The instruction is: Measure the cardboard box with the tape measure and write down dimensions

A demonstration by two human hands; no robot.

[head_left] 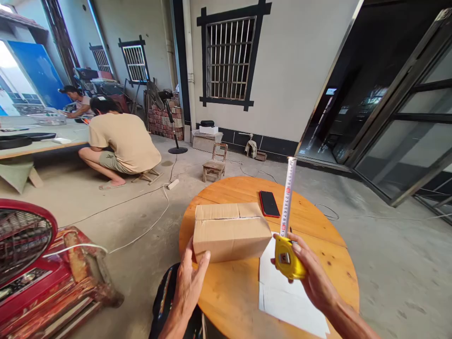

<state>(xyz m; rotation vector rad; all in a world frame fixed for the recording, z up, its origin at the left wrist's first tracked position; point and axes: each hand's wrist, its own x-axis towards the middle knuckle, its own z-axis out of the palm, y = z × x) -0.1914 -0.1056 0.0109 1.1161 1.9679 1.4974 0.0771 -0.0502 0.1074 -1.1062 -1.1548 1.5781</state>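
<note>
The bench (229,301) is a round wooden one, and a closed cardboard box (231,238) sits toward its left edge, with a seam running along the top. The left hand (186,278) is at the box's near left corner, thumb and fingers apart, the thumb against the near face and the fingers along the left side; how firmly they press, I cannot tell. The right hand (308,263) is clamped on a yellow tape measure (290,263), held up over the right half of the bench, just beyond the right end of the box. Its white blade (287,202), marked in black and red, is drawn out and points up, the tip showing past the bench's far edge. White paper (282,292) lies below the tape measure, reaching toward the near edge and partly hidden by the right hand. A phone (269,204) in a red case lies toward the far edge, between the box and the blade. Well apart from the bench, beyond its left edge, a red fan (24,245) stands by worn wood, and a person in a tan shirt (122,141) sits on a low stool, back turned.
</note>
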